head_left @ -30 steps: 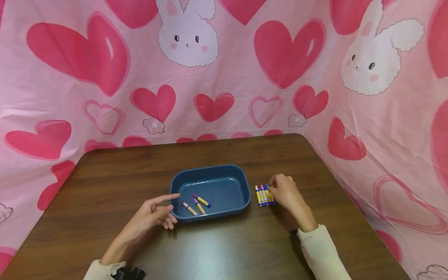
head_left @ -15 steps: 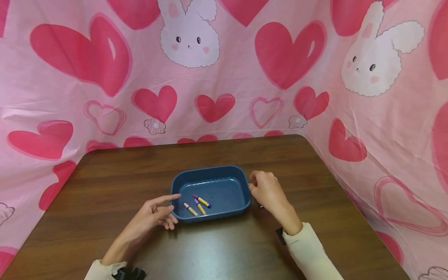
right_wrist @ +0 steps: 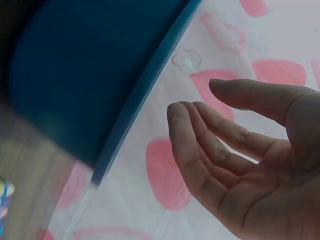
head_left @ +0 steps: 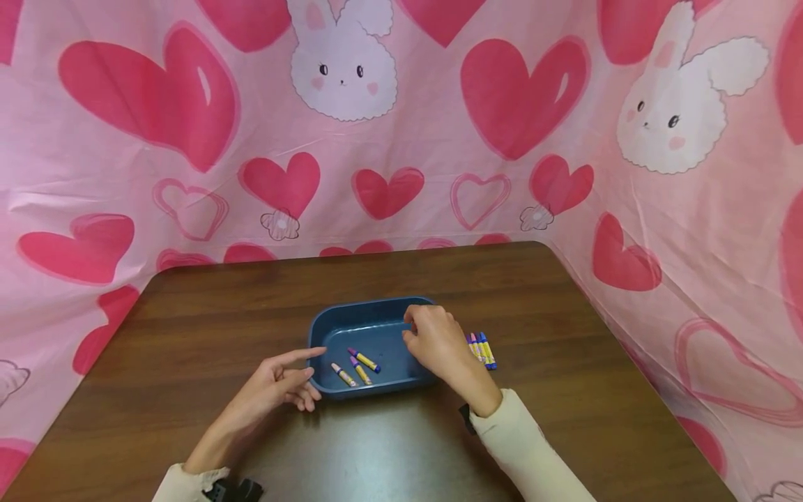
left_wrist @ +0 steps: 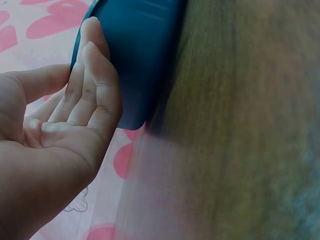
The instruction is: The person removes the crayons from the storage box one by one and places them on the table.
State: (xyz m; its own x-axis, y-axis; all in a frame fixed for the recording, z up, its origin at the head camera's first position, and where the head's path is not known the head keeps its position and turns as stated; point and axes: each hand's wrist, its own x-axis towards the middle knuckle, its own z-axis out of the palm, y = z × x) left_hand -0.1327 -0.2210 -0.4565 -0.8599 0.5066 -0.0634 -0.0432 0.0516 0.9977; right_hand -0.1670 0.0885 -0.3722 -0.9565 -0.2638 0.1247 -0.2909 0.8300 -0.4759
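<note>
A dark blue tray point(head_left: 387, 392) holds three crayons: a purple one point(head_left: 364, 360), a pinkish-purple one point(head_left: 360, 371) and a pale-tipped one point(head_left: 343, 375). My left hand point(head_left: 272, 383) rests at the tray's left end, index finger straight over the rim, thumb apart; it grasps nothing. Over the tray's right end, my right hand point(head_left: 437, 345) pinches a small bright blue crayon point(head_left: 406, 326); only a bit shows between fingertip and thumb. In the right wrist view, the right hand's point(right_wrist: 240, 160) curved fingers and thumb show, but the crayon cannot be made out.
Right of the tray, several crayons point(head_left: 482, 351) lie side by side on the brown wooden table point(head_left: 552, 432), partly hidden by the right hand. A pink curtain point(head_left: 389, 150) with hearts and rabbits hangs behind the table and along its sides.
The right hand has moved left from the row of crayons to above the tray's right end, carrying the blue crayon. The left hand and the three crayons in the tray stay put.
</note>
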